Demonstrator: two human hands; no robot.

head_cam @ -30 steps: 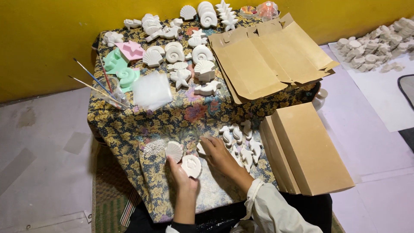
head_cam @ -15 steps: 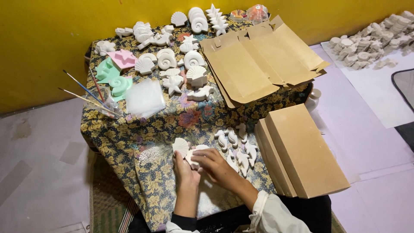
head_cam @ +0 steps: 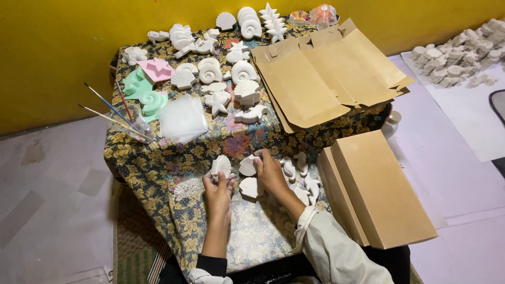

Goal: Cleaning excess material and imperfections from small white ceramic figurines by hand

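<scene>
My left hand (head_cam: 218, 190) holds a white plaster scallop shell (head_cam: 220, 165) upright by its base, just above the flowered cloth (head_cam: 158, 168). My right hand (head_cam: 269, 171) grips a second white shell piece (head_cam: 248, 165) right beside it. A third white shell (head_cam: 250, 187) lies flat on the cloth between my wrists. White seahorse casts (head_cam: 300, 176) lie just right of my right hand.
Many white plaster sea shapes (head_cam: 231, 68) cover the far half of the table, with pink and green moulds (head_cam: 150, 84), paintbrushes in a jar (head_cam: 126, 118) and a clear plastic bag (head_cam: 181, 118). Flattened brown cardboard (head_cam: 326, 73) and folded boxes (head_cam: 379, 189) lie right. More casts (head_cam: 452, 58) sit on floor paper.
Both hands have moved away from my body toward the table's middle. The left hand lifted its shell upright, and the right hand took hold of a second shell beside it.
</scene>
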